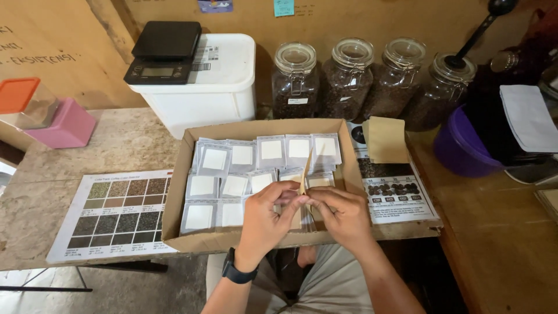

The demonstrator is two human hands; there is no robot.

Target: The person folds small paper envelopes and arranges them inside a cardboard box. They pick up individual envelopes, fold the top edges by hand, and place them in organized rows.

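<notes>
Left hand: the left hand (264,218), with a dark watch at the wrist, is curled with thumb and fingertips pressed on the lower edge of a thin tan packet (304,174), pinching it.
Right hand: the right hand (343,214) meets the left just in front of the body, its fingers closed on the same packet from the other side.
Packet: it stands edge-on to the camera, upright between the two hands, over the near right part of the cardboard box (174,203). Whether it is sealed or open I cannot tell.
Box: a shallow tray on the counter (40,197), filled with small silvery sachets (214,160), each with a white square face, overlapping in about three rows.
Progress: by my judgement well along. The left and middle of the box are packed closely, while the near right corner, under the hands, is hidden, so how much room is left there cannot be told.
Left to do: one packet is in hand and not yet laid among the others. One tan envelope (385,139) lies outside the box, just right of it, on a printed sheet.
Around: a colour chart (116,212) of bean shades lies left of the box; a white tub (203,87) carrying a black scale (164,52) stands behind it, and four glass jars (349,78) of dark beans line the back wall.
</notes>
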